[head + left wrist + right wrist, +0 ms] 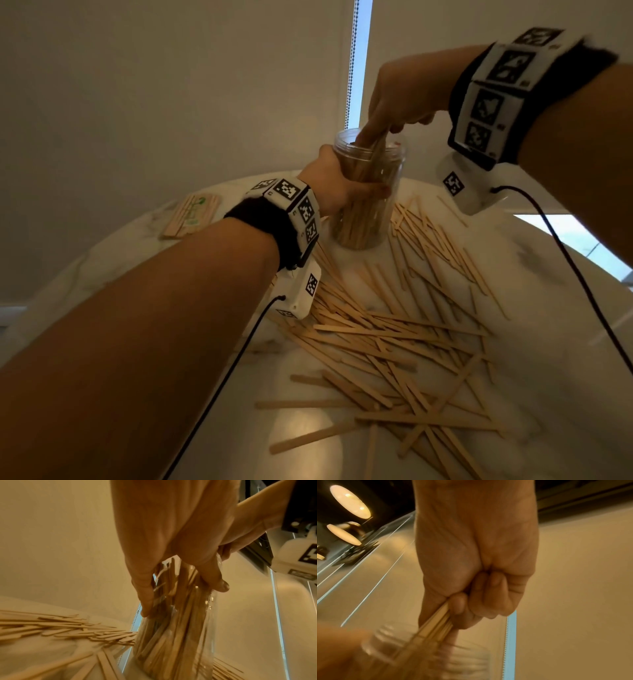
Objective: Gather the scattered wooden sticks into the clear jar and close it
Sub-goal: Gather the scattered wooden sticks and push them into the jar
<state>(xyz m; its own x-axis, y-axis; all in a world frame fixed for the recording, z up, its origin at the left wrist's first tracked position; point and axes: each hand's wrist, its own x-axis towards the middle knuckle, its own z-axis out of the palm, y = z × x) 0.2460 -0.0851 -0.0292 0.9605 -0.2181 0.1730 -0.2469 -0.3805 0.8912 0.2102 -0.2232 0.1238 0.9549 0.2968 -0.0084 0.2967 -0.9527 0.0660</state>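
Observation:
A clear plastic jar (373, 205) stands upright at the back of the round white table (548, 342), partly filled with wooden sticks. My left hand (342, 185) grips the jar's side, fingers and thumb wrapped round it (171, 601). My right hand (394, 102) is above the jar's open mouth and pinches a bundle of sticks (436, 626) whose lower ends are inside the jar (388, 642). Many loose wooden sticks (394, 342) lie scattered over the table in front of and to the right of the jar. No lid shows in any view.
A flat packet of sticks (191, 214) lies at the table's back left. A beaded blind cord (352, 61) hangs behind the jar against the wall. Cables run from both wrist cameras across the table. The table's rim curves close behind the jar.

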